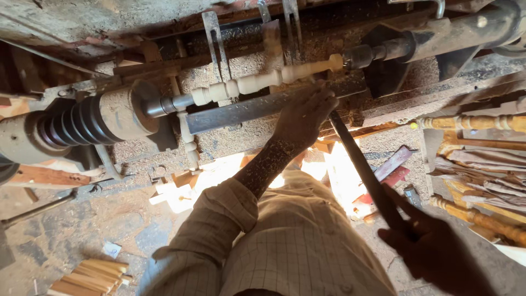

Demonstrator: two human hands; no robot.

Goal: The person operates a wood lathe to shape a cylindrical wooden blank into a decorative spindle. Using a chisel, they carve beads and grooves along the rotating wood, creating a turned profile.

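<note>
Here's the lathe (82,123), with a pale wooden spindle (263,82) mounted between its two ends, already showing beads and coves along its length. The left hand (304,112) lies palm-down on the flat metal rest (257,107) just in front of the spindle, fingers closed over the front end of a long dark chisel (364,172), pinning it to the bar so the tip sits steady near the spindle's right end. The right hand (433,246) is back near the body, wrapped around the chisel's handle end, which gives leverage over the angle. Sawdust coats the lathe bed (329,49). Finished turned legs (471,123) lie at the right edge, and a bundle of wooden sticks (90,277) sits on the floor, lower left.
</note>
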